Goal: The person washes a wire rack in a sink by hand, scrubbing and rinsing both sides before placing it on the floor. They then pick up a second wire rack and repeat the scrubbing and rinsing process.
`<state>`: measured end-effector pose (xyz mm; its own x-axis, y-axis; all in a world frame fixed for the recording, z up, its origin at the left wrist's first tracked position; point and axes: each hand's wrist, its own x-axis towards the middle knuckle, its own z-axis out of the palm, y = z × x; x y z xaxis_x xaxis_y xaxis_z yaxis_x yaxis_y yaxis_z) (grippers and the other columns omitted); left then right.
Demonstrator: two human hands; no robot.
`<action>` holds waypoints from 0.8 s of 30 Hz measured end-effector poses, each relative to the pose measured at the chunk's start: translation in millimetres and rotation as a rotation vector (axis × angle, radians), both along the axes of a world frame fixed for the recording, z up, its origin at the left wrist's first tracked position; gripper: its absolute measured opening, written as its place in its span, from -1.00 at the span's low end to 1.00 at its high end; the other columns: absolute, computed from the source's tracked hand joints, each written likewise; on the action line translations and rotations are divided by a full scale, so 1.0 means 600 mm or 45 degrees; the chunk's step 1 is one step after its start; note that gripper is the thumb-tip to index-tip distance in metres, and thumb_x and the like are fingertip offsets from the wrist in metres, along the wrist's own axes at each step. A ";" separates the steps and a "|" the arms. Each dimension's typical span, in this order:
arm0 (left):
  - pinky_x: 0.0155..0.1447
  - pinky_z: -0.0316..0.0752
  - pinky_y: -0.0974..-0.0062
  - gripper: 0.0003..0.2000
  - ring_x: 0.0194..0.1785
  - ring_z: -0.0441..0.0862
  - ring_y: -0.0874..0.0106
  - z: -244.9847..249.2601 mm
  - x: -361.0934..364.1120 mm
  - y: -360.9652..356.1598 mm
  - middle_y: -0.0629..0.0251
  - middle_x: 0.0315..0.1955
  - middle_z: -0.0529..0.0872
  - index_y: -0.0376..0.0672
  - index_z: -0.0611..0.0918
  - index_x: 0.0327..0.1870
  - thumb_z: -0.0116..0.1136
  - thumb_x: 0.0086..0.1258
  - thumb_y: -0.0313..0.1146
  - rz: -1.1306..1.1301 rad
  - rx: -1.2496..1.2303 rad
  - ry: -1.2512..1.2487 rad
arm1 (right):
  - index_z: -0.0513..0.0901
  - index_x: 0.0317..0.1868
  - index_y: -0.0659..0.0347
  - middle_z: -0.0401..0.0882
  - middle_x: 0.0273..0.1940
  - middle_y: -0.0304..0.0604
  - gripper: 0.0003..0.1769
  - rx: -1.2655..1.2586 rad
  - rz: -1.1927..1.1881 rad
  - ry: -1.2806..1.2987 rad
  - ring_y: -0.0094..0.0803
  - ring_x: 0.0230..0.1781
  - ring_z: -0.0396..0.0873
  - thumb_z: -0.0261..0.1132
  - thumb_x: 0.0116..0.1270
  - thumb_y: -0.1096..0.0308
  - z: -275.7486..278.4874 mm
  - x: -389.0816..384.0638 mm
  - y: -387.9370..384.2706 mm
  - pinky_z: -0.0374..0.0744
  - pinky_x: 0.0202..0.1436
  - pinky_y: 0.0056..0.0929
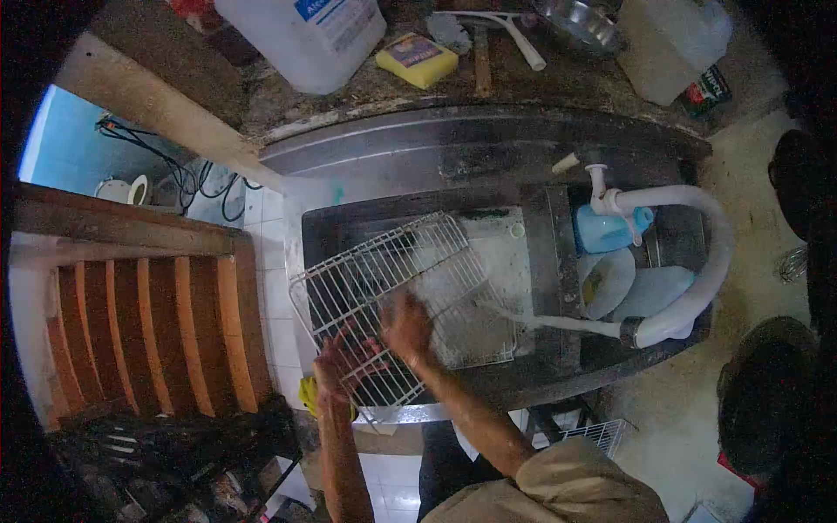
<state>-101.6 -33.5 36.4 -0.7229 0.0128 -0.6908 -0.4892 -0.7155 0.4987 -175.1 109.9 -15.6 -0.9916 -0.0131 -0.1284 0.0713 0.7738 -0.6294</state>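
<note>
A white wire rack [392,296] is held tilted over the left basin of the dark sink [366,144]. My left hand [336,366] grips its lower left part, with fingers showing through behind the wires. On top of the rack lies my right hand [408,327], blurred, its fingers bunched against the wires; whether it holds anything cannot be made out. Water [549,322] runs from a thick white hose [711,253] onto the rack's right side. Below the rack, the basin looks wet and whitish.
Behind the sink stand a large white jug [318,44], a yellow packet [417,61] and a metal bowl [580,26]. The right basin holds a blue container [603,228] and dishes [649,292]. A yellow cloth [309,397] hangs at the front edge. Another wire rack [602,436] is lower right.
</note>
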 end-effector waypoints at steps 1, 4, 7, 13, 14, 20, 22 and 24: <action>0.11 0.45 -0.02 -0.36 0.01 0.55 0.07 0.005 0.003 0.000 0.03 0.03 0.55 -0.11 0.30 0.34 -0.18 0.39 0.16 0.008 -0.061 0.007 | 0.55 -0.13 0.33 0.56 -0.29 0.14 -0.60 -0.106 0.196 -0.071 0.05 -0.23 0.55 0.21 0.27 0.11 0.057 0.030 -0.025 0.50 -0.17 -0.01; 0.10 0.48 0.09 -0.40 0.05 0.54 0.13 0.017 0.025 0.012 0.09 0.09 0.54 -0.14 0.34 0.32 -0.33 0.47 0.13 0.025 -0.311 0.076 | 0.57 -0.02 0.28 0.53 -0.15 0.14 -0.60 -0.436 0.269 0.416 0.05 -0.06 0.49 0.25 0.24 0.17 0.037 0.069 -0.033 0.47 -0.02 -0.06; 0.06 0.51 0.14 -0.48 0.08 0.54 0.18 0.009 0.016 0.019 0.10 0.11 0.54 -0.17 0.36 0.31 -0.29 0.51 0.02 0.075 -0.232 0.012 | 0.60 0.01 0.20 0.51 -0.07 0.12 -0.61 -0.338 0.285 0.659 0.04 0.02 0.43 0.29 0.20 0.21 0.010 0.013 0.022 0.45 0.05 -0.10; 0.03 0.57 0.25 -0.61 -0.08 0.62 0.29 -0.047 0.015 0.054 0.13 0.04 0.56 -0.22 0.37 0.24 -0.10 0.50 -0.21 -0.051 -0.716 -0.103 | 0.64 -0.18 0.23 0.59 -0.19 -0.09 -0.80 -0.425 0.288 0.480 -0.14 -0.14 0.55 0.28 0.15 0.44 0.001 0.027 0.001 0.51 -0.03 -0.21; 0.01 0.59 0.30 -0.63 -0.10 0.63 0.32 -0.039 0.018 0.062 0.15 0.02 0.57 -0.22 0.38 0.22 -0.06 0.49 -0.26 -0.027 -0.760 -0.033 | 0.65 -0.19 0.23 0.59 -0.20 -0.10 -0.81 -0.474 0.362 0.519 -0.14 -0.16 0.55 0.29 0.15 0.44 0.013 0.020 -0.002 0.51 -0.04 -0.21; -0.02 0.62 0.31 -0.46 -0.04 0.65 0.24 -0.029 0.025 0.072 0.09 -0.01 0.59 -0.23 0.32 0.22 0.20 0.19 -0.59 0.044 -0.905 0.176 | 0.60 -0.39 0.14 0.53 -0.29 -0.11 -0.88 -0.587 0.767 0.610 -0.09 -0.19 0.48 0.27 -0.02 0.42 -0.042 -0.060 0.002 0.47 -0.04 -0.13; -0.01 0.62 0.28 -0.46 -0.06 0.66 0.21 -0.033 0.024 0.069 0.04 -0.04 0.61 -0.21 0.31 0.22 0.18 0.18 -0.60 0.080 -0.712 0.120 | 0.58 -0.39 0.15 0.52 -0.32 -0.10 -0.84 -0.616 0.441 0.466 -0.08 -0.21 0.48 0.26 -0.07 0.47 -0.092 -0.103 0.041 0.48 -0.09 -0.12; -0.01 0.62 0.20 -0.44 -0.11 0.69 0.18 -0.028 0.023 0.076 -0.03 -0.09 0.64 -0.17 0.30 0.22 0.19 0.17 -0.58 0.199 -0.596 0.066 | 0.57 -0.36 0.19 0.56 -0.33 -0.03 -0.82 -0.477 0.246 0.560 0.00 -0.26 0.49 0.23 -0.05 0.56 -0.188 -0.147 0.124 0.49 -0.13 -0.10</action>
<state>-87.6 11.9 19.8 -0.7249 -0.4015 -0.5598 -0.3603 -0.4717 0.8048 -263.4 184.5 -128.6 -0.9257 -0.1635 0.3410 -0.3771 0.4669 -0.7999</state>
